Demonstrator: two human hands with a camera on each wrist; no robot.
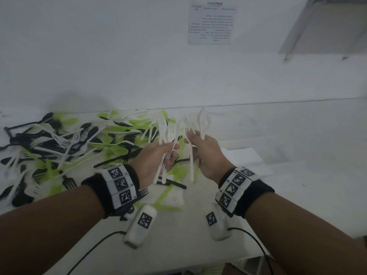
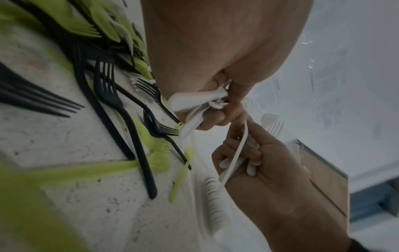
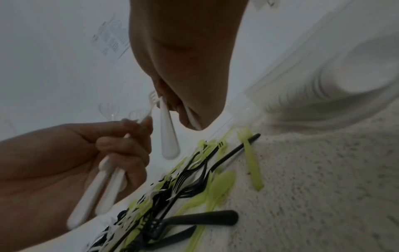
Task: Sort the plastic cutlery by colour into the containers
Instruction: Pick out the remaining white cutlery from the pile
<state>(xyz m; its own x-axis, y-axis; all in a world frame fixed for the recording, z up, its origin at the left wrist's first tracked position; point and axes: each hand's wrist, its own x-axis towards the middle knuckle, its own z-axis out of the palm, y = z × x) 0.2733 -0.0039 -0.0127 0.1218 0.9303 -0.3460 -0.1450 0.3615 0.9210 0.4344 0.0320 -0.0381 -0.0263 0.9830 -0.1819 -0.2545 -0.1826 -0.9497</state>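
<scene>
Holding two fans of white cutlery above the counter [image 1: 297,185], you have both hands busy: your left hand [image 1: 156,157] is curled round a bunch of white forks [image 1: 168,139], and your right hand [image 1: 208,153] is closed on a second white bunch [image 1: 201,124], the two meeting at about 12 o'clock from your wrists. The unsorted pile [image 1: 69,143] of black, green and white pieces spreads from 9 to 11 o'clock of your left hand, with a few green and black strays lying directly beneath both hands.

The risk, as I judge it, is slippage: the handles splay at different angles, so merging the bunches could let a thin piece drop back among the mixed colours. A tine could also snag between the two fans and flick one loose.

For room, the counter from 1 to 4 o'clock of your right hand looks bare apart from a pale flat sheet [image 1: 244,157], and the wall [image 1: 119,66] closes off 12 o'clock. No container is plainly in the head view; a ribbed white one [image 3: 323,88] shows beside your right wrist.
</scene>
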